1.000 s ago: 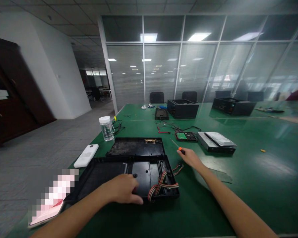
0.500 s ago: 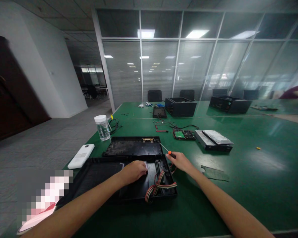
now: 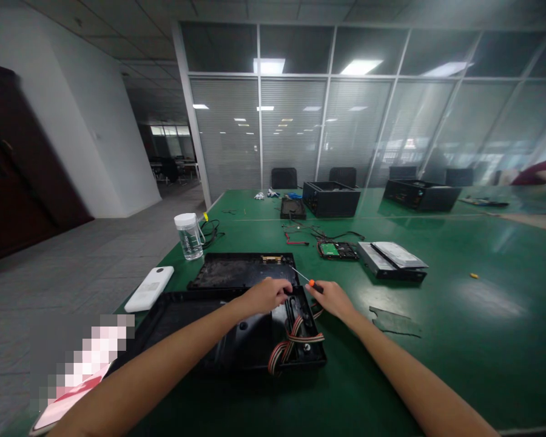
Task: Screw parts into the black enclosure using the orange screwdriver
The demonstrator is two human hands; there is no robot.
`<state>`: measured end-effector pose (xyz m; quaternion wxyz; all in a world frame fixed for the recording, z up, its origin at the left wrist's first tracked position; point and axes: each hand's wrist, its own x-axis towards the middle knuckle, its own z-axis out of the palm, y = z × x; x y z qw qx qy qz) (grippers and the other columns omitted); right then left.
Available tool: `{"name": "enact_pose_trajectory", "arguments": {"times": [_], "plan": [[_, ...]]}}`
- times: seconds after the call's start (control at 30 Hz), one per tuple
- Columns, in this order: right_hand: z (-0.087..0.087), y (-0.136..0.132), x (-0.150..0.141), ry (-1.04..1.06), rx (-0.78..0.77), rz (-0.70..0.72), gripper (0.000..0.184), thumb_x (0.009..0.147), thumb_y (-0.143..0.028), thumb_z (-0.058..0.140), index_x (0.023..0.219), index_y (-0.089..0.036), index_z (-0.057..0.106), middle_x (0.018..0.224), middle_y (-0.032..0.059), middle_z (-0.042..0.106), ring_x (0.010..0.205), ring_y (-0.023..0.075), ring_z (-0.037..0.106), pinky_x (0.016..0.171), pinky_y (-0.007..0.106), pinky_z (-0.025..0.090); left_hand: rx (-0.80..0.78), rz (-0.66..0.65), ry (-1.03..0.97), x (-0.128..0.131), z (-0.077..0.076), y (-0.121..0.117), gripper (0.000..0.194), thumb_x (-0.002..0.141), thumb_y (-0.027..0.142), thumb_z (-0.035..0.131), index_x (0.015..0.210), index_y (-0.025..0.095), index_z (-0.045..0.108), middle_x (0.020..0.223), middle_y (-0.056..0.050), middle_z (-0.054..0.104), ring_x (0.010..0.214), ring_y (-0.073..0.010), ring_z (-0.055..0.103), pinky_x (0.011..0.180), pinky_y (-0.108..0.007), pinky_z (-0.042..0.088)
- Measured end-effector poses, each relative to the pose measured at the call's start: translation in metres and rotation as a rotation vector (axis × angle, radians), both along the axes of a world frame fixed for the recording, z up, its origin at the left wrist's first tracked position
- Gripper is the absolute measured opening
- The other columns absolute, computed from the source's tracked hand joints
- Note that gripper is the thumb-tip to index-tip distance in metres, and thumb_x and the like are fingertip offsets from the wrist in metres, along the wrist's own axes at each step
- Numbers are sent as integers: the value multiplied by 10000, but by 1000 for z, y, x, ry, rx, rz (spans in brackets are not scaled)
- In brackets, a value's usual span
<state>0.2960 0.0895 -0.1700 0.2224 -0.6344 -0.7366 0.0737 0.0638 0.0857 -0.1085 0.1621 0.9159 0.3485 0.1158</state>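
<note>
Clearly, on the near part of the green table (image 3: 459,352), a shallow black case (image 3: 255,343) is laid flat, with its open side turned up. Over its near right corner, striped wires (image 3: 295,337) are draped. Beside the right forearm, a thin sheet (image 3: 395,321) is laid. Above the right part of the case, near its far wall, the left hand (image 3: 270,294) is held with bent fingers; whether anything is pinched by them cannot be told. By the right hand (image 3: 334,298), which is closed, a screwdriver (image 3: 315,286) is gripped at its handle, just beside the case's far right corner. Its tip is pointed towards the right end of a black panel (image 3: 232,270), placed just behind the case; whether the panel is touched cannot be told. At the left, a white device (image 3: 150,288) and, farther, a bottle (image 3: 191,238) are placed. Beyond the panel, to the right, a hard drive (image 3: 337,250) is seen. Farther, a black box (image 3: 331,200) is set before a chair (image 3: 284,178).
</note>
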Motion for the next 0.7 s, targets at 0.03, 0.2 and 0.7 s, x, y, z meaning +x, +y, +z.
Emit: {"name": "enact_pose_trajectory", "arguments": {"times": [0.03, 0.2, 0.7], "plan": [[0, 1, 2, 29, -6, -1, 465, 841, -544, 360, 675, -197, 622, 627, 43, 620, 594, 162, 552, 550, 236, 329, -45, 7, -30, 6, -1, 3, 179, 821, 160, 472, 934, 164, 611, 715, 1, 646, 634, -110, 579, 613, -181, 411], [-1, 4, 8, 125, 3, 6, 470, 828, -551, 370, 672, -187, 622, 640, 44, 630, 610, 169, 557, 556, 235, 340, -23, 61, -93, 19, -21, 14, 227, 809, 164, 460, 880, 150, 675, 708, -15, 659, 630, -118, 576, 627, -197, 407], [1, 10, 17, 114, 74, -30, 465, 810, -564, 373, 686, -197, 633, 628, 48, 626, 596, 176, 550, 557, 248, 338, 264, -41, -152, 13, -53, 23, 245, 894, 161, 401, 965, 140, 634, 832, -66, 626, 803, -158, 568, 759, -242, 427]]}}
